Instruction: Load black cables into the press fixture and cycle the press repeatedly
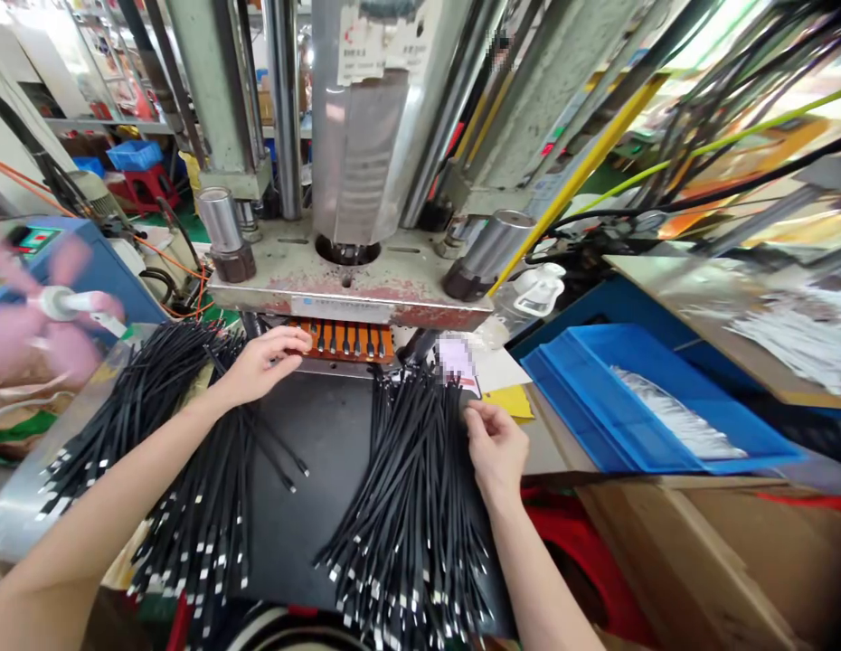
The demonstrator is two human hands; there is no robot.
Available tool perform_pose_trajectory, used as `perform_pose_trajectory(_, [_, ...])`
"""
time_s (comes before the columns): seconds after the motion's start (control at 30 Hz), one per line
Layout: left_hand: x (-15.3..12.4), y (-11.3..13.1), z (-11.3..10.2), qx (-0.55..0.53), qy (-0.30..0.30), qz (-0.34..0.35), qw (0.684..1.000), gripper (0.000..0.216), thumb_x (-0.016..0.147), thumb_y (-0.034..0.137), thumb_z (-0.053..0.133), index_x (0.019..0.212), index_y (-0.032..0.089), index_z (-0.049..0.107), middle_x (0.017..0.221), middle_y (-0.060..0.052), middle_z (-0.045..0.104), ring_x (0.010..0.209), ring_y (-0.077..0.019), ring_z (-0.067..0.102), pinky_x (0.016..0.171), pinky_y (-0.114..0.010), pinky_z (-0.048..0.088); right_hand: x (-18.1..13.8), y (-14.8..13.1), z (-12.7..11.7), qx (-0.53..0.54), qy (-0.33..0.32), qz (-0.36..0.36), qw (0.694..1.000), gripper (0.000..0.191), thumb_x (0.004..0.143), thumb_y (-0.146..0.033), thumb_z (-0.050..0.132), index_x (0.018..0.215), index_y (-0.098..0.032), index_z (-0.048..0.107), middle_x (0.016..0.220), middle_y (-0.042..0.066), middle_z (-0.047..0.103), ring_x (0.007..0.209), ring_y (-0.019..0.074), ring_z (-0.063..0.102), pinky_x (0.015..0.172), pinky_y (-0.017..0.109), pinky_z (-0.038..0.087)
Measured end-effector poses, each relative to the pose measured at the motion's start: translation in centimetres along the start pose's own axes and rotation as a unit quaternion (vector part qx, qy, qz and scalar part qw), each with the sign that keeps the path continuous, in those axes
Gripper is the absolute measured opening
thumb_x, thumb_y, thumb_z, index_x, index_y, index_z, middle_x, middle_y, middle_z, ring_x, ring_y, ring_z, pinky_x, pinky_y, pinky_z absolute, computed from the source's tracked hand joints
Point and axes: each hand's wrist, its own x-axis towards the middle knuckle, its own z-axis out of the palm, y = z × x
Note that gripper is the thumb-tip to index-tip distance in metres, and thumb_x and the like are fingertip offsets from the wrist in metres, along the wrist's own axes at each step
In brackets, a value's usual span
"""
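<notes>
Dozens of black cables (pixel 417 506) spread in a thick bundle at the bottom centre of the frame, their bright tips (pixel 335 573) towards us. A second bundle (pixel 203 515) lies lower left, with the dark work surface (pixel 295 542) showing between the two, and a third pile (pixel 139 389) sits beyond our left forearm (pixel 149 472).

Right of centre, our right hand (pixel 498 443) is just beside the upper part of the central bundle; its fingers curl towards the thumb, and we cannot tell whether they meet or have hold of anything. Left of centre, our left hand (pixel 271 362) has thumb and forefinger parted, with nothing that we can see between them. It is at the left end of an orange mould (pixel 351 344) in mid-frame, which bears a row of black cable ends (pixel 345 334); we cannot tell whether it touches.

At right, stacked blue trays (pixel 570 398) hold white strips (pixel 671 416). Above the mould, the worn press plate (pixel 285 294) spans the centre, beneath a shielded column (pixel 373 145). At the left edge we see a blurred pink fan (pixel 58 303), and in the upper left a blue basket (pixel 134 155) on a red stool (pixel 149 188)
</notes>
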Motion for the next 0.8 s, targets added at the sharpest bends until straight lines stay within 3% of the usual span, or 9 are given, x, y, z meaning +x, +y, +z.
perform_pose_trajectory(0.07, [-0.1,0.1,-0.6,-0.074,0.045,-0.008,0.996,0.03,0.087,0.044,0.058,0.096,0.018,0.069,0.117,-0.013,0.066,0.111,-0.0224,0.061,0.087,-0.033,0.052,-0.1,0.0,-0.1,0.001,-0.005,0.003,1.0,0.035,0.071,-0.042,0.065,0.091,-0.013,0.071,0.078,0.008,0.071,0.063,0.0172,0.062,0.063,0.031,0.051])
perform_pose_trajectory(0.13, [-0.4,0.0,-0.8,-0.122,0.07,-0.062,0.988,0.032,0.083,0.048,0.062,0.091,0.017,0.069,0.098,-0.01,0.07,0.093,-0.02,0.065,0.081,-0.033,0.052,-0.1,-0.1,-0.2,0.0,-0.008,-0.004,1.0,0.036,0.072,-0.042,0.064,0.091,-0.012,0.071,0.078,0.008,0.071,0.063,0.0172,0.061,0.064,0.032,0.05])
perform_pose_trajectory(0.27, [-1.2,-1.4,-0.7,-0.174,0.066,-0.187,0.965,0.035,0.079,0.048,0.066,0.092,0.016,0.066,0.071,-0.001,0.064,0.062,-0.012,0.058,0.061,-0.026,0.047,-0.3,-2.0,-0.7,-0.046,-0.007,-0.049,0.998,0.036,0.077,-0.042,0.062,0.094,-0.012,0.071,0.077,0.008,0.071,0.06,0.0163,0.058,0.062,0.031,0.049])
perform_pose_trajectory(0.4, [-1.3,-3.1,0.0,-0.209,0.076,-0.278,0.935,0.032,0.074,0.041,0.071,0.091,0.015,0.064,0.063,0.002,0.059,0.052,-0.0089,0.05,0.05,-0.021,0.04,-0.1,-6.0,0.4,-0.085,-0.113,-0.13,0.981,0.032,0.082,-0.04,0.057,0.095,-0.015,0.071,0.075,0.006,0.07,0.056,0.0154,0.056,0.059,0.03,0.048])
perform_pose_trajectory(0.5, [-0.3,-4.3,1.3,-0.252,0.128,-0.33,0.901,0.03,0.075,0.037,0.071,0.091,0.014,0.062,0.06,0.003,0.057,0.046,-0.0074,0.046,0.045,-0.019,0.035,0.6,-8.9,3.0,-0.086,-0.216,-0.189,0.954,0.029,0.085,-0.036,0.054,0.1,-0.016,0.07,0.078,0.005,0.069,0.059,0.0154,0.058,0.063,0.03,0.049])
perform_pose_trajectory(0.57, [0.9,-5.3,2.5,-0.273,0.157,-0.34,0.886,0.026,0.078,0.037,0.068,0.089,0.014,0.06,0.059,0.004,0.053,0.043,-0.0067,0.043,0.043,-0.019,0.033,1.4,-10.3,5.5,-0.08,-0.247,-0.225,0.939,0.028,0.086,-0.032,0.052,0.103,-0.016,0.068,0.081,0.005,0.069,0.064,0.016,0.06,0.067,0.03,0.05])
perform_pose_trajectory(0.7, [3.7,-7.3,4.9,-0.308,0.212,-0.343,0.862,0.023,0.086,0.038,0.06,0.084,0.016,0.058,0.056,0.004,0.049,0.043,-0.0095,0.045,0.045,-0.022,0.036,3.3,-11.4,10.6,-0.126,-0.242,-0.246,0.93,0.031,0.086,-0.027,0.048,0.106,-0.013,0.067,0.088,0.009,0.07,0.072,0.0191,0.064,0.077,0.033,0.051])
perform_pose_trajectory(0.8, [5.9,-8.5,6.1,-0.328,0.255,-0.328,0.848,0.024,0.084,0.04,0.065,0.093,0.018,0.062,0.066,-0.001,0.061,0.058,-0.0159,0.059,0.058,-0.028,0.047,4.7,-11.4,13.8,-0.258,-0.213,-0.231,0.914,0.031,0.091,-0.027,0.044,0.1,-0.011,0.069,0.094,0.016,0.072,0.09,0.0262,0.067,0.088,0.037,0.048])
